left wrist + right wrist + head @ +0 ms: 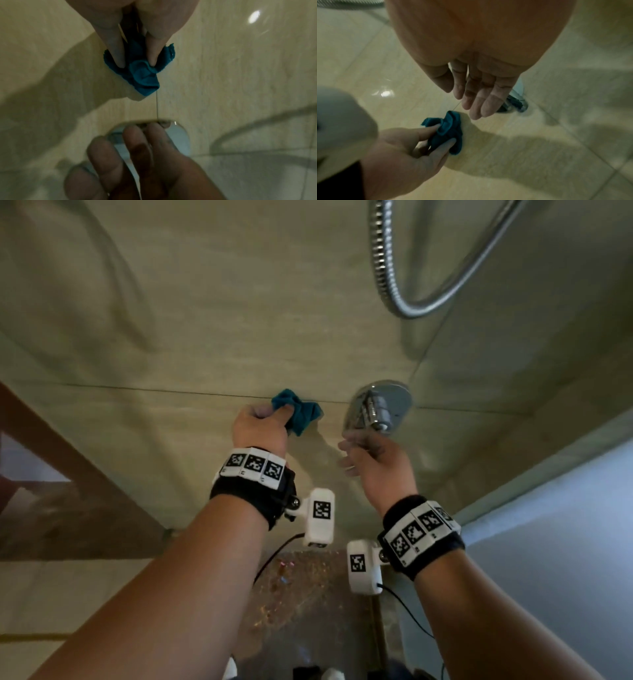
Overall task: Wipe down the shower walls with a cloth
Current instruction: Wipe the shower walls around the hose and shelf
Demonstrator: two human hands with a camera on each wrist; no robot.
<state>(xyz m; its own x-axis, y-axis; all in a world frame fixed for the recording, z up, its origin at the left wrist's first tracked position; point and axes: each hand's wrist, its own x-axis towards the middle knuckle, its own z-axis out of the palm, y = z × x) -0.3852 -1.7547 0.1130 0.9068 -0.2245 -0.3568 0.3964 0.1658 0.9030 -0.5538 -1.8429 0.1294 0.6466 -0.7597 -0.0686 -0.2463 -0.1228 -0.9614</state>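
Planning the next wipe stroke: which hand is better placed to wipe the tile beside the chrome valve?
Left. The left hand already grips the teal cloth against the wall tile, just beside the chrome valve. The right hand is open near the valve, holding nothing.

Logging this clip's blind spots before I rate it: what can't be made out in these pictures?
- Head view: the right hand is motion-blurred, so contact with the chrome shower valve is unclear.
- Head view: the shower hose runs off the top edge.
- Left wrist view: the left hand hides much of the teal cloth.
- Right wrist view: the right hand covers most of the valve.
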